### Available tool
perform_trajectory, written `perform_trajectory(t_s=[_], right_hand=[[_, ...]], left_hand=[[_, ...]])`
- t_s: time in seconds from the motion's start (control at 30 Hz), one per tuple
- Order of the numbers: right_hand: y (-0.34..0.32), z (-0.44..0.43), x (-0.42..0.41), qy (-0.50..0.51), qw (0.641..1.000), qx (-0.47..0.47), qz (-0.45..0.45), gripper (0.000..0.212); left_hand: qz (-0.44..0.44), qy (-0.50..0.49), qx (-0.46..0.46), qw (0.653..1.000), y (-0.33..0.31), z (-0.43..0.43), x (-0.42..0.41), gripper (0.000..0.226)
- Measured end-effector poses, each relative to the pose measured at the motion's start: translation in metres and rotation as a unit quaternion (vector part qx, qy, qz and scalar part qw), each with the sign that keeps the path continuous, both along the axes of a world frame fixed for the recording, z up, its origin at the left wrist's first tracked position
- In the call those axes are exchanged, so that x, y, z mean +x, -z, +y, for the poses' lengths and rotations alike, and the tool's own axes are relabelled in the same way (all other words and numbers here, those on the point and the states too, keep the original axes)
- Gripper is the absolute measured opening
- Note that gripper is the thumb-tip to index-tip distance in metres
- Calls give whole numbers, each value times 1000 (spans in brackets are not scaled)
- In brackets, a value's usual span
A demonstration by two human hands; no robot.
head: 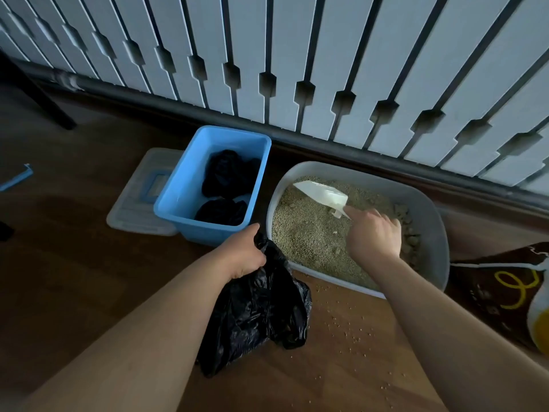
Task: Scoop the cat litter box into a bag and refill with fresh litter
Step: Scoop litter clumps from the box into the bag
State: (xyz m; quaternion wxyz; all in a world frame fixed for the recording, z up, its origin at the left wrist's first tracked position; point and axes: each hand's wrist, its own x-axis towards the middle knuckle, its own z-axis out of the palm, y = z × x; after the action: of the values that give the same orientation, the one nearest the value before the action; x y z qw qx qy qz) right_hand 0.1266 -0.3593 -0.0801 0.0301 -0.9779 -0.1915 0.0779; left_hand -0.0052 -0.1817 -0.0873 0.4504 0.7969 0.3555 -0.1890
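The person is bent over a pale grey, oval plastic litter box (433, 227) that sits on the brown wooden floor (89, 263), close against the foot of a white slatted panel (297, 55). The box holds a bed of greenish-tan litter granules (309, 236), with a few darker lumps towards its right side.

The right hand (372, 233) is over the litter, its fingers curled tight round the handle of a white plastic scoop (323, 194). The scoop's blade points away towards the far left corner of the box and lies low over the granules; I cannot tell whether it touches them.

The left hand (243, 254) is just outside the box's near-left rim. It grips the gathered top of a crumpled black plastic bag (261, 307), thumb and fingers closed on the film. The bag hangs down from that fist and slumps onto the floor between the two forearms.

Left of the litter box, almost touching it, stands a light blue rectangular plastic tub (184, 185) with bunched black bags (228, 173) inside. The tub sits partly on a clear flat plastic lid (139, 203) with a blue handle frame.

Loose grains (350, 322) are scattered over the floor in front of the litter box. At the right edge lies a dark brown sack with yellow markings (499, 289), right beside the box's near-right end.
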Motion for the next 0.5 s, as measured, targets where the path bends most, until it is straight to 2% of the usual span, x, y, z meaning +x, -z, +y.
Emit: perform_trajectory(t_s=[0.13, 0.27, 0.4, 0.5], right_hand=[[8, 32, 28, -44, 995, -73, -52, 44], [19, 53, 38, -68, 989, -121, -51, 35], [24, 34, 42, -129, 983, -124, -31, 43], [15, 6, 45, -151, 980, -120, -51, 51]], left_hand=[[15, 6, -22, 1000, 9, -2, 9, 82], [26, 11, -28, 999, 16, -4, 17, 83], [38, 34, -20, 998, 15, -8, 28, 82], [47, 48, -9, 998, 12, -10, 35, 79]])
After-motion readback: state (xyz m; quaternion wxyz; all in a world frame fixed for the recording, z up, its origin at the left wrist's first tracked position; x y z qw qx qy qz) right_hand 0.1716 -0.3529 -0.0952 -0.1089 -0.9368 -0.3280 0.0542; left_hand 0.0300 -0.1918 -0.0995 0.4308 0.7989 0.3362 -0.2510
